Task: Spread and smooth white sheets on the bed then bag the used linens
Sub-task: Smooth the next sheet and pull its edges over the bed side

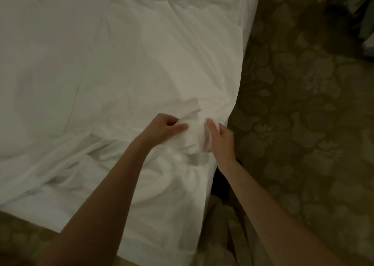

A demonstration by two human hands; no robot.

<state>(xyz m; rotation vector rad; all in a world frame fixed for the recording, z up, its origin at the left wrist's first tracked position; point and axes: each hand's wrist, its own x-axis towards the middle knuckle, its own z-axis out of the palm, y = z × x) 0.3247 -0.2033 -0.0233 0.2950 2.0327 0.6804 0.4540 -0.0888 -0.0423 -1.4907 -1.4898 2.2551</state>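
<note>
Fingers of both hands pinch a bunched corner of the sheet [101, 63]: left hand [165, 127] closed on a fold, right hand [221, 139] curled round the bunch. Sheet spreads beyond the fingers over the bed, wrinkled below them. Carpet [303, 124] right of the fingers. Risk: uneven pull drags the sheet off-centre, adds creases.

A carpet [303, 124] with a large floral pattern in muted olive and tan covers the floor to the right of the bed [24, 203] and shows again at its near lower-left corner. The light is dim and warm. Far from the bed, in the upper right, stands something pale and dark, too blurred to identify.
</note>
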